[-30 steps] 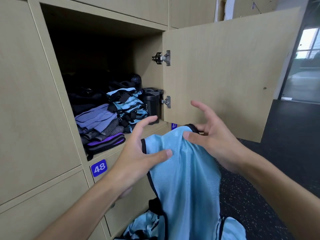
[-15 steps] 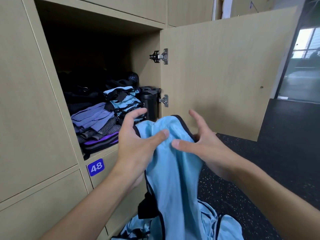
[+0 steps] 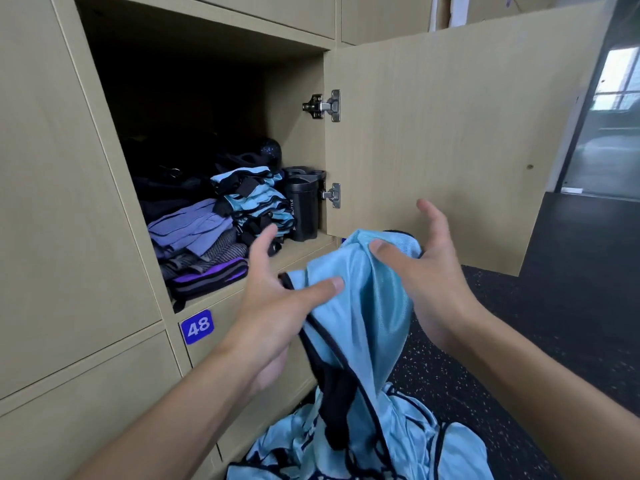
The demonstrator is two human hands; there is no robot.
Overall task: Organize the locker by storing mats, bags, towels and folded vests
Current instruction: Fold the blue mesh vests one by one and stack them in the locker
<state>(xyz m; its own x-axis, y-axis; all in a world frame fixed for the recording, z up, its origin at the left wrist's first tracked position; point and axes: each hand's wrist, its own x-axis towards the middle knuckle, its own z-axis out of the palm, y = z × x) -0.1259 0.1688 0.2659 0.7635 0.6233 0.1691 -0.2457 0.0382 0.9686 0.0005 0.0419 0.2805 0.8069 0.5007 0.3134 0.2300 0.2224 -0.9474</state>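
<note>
While the light-blue vest (image 3: 367, 306) hangs limp in front of the open locker (image 3: 294, 140), the left hand (image 3: 277, 306) and right hand (image 3: 429, 282) each pinch its top under a thumb, fingers spread, likely to fold it flat for the stack of folded vests (image 3: 252, 202) inside.

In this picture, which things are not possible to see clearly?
Head view:
- Locker back: too dark; the black items behind the folded vests cannot be identified.
- Light blue vest: lower part cut off by the bottom edge.
- Bottle lettering: too small, only partly legible.
</note>
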